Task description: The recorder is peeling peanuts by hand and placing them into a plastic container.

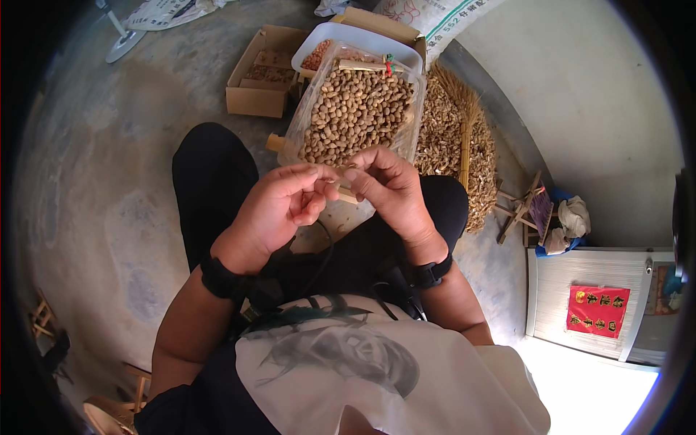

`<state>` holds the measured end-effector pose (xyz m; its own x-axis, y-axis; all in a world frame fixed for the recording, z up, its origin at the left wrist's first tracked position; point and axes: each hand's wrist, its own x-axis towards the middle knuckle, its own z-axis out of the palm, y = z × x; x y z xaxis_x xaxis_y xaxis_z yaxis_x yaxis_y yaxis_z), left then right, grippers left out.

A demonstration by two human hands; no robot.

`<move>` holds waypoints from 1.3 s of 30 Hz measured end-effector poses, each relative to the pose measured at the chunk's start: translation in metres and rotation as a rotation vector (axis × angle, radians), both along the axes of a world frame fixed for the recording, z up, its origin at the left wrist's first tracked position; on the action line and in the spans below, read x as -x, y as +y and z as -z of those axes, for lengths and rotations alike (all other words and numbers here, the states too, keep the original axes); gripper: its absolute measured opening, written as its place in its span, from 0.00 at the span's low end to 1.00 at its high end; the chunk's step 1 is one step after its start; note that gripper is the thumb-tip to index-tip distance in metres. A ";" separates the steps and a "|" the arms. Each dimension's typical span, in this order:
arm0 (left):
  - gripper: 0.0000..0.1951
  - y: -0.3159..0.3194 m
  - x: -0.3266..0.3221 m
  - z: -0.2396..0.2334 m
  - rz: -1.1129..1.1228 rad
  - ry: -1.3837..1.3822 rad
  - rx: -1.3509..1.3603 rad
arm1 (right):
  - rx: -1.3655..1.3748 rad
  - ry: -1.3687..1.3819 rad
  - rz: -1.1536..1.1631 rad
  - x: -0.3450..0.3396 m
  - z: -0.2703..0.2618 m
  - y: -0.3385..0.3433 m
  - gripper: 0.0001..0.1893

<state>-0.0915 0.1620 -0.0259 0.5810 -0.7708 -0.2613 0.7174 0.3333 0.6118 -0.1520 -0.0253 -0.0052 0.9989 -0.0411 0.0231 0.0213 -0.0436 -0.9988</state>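
In the head view, my left hand [285,198] and my right hand [387,187] meet over the near edge of a clear plastic tray [416,111]. The tray holds a heap of unshelled peanuts [356,111]. Between my right thumb and index finger is a small brown peanut piece [350,166], mostly covered by the fingertips. My left hand is turned palm up with its fingers partly curled, its fingertips close to that piece. Whether the left fingers also grip something is too small to tell. A short stick with red and green ties [363,66] lies across the tray's far end.
Behind the tray is a pale plastic basin [359,33] with shelled peanuts [316,55]. A cardboard box [255,102] stands left of it. To the right, empty shells [481,187] are piled under a straw broom [465,136], beside a wooden folding stool [524,212].
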 end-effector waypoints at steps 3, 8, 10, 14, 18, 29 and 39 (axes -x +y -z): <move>0.11 -0.002 -0.002 0.000 0.014 -0.019 -0.007 | -0.083 0.031 -0.001 -0.004 0.002 -0.009 0.04; 0.08 -0.007 -0.005 0.004 0.013 -0.071 -0.032 | -0.166 0.066 0.001 -0.006 0.002 -0.017 0.03; 0.07 -0.006 -0.008 0.002 -0.001 -0.022 -0.073 | -0.134 0.049 0.094 -0.009 0.001 -0.035 0.03; 0.07 -0.002 -0.064 0.022 -0.114 -0.148 -0.113 | -0.604 -0.190 0.360 -0.028 0.010 -0.104 0.08; 0.26 -0.004 -0.177 -0.008 -0.355 -0.374 -0.312 | -0.784 -0.151 0.440 -0.027 0.025 -0.133 0.14; 0.17 0.050 -0.128 0.055 -0.324 -0.019 -0.183 | -0.448 0.118 0.304 -0.009 0.048 -0.102 0.13; 0.04 0.047 -0.034 0.064 -0.018 0.043 -0.191 | 0.564 0.051 -0.180 -0.043 0.047 -0.078 0.13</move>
